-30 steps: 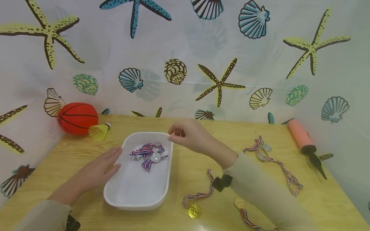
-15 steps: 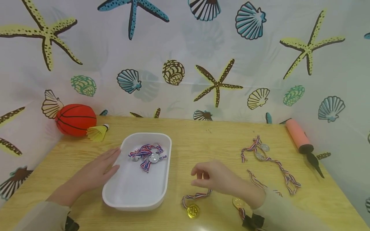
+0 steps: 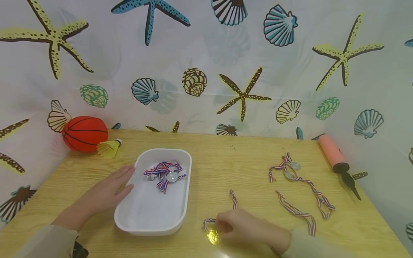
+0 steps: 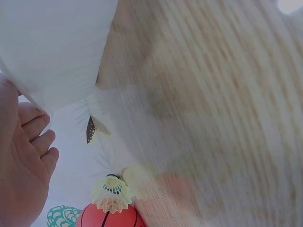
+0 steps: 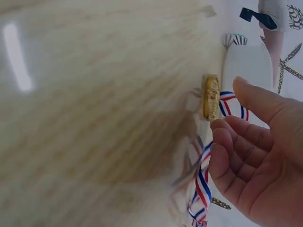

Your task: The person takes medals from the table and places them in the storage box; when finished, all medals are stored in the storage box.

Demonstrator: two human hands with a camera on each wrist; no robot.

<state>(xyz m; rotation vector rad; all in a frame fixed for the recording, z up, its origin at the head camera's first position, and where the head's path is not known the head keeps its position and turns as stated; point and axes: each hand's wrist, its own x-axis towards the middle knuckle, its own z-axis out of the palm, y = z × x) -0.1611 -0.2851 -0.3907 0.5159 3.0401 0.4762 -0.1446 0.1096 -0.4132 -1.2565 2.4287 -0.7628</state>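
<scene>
Light wooden table (image 3: 226,157); white seashell-and-starfish curtain (image 3: 206,64) behind and on both sides.

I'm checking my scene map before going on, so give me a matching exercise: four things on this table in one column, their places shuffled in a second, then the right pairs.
Things:
1. silver medals
2. gold medal
3. basketball
4. pump

Places:
A. far right edge of the table
B. inside the white tray
C. far left corner, beside the shuttlecock
D. at the right hand, near the front edge

Pairs: 1-B, 2-D, 3-C, 4-A
</scene>
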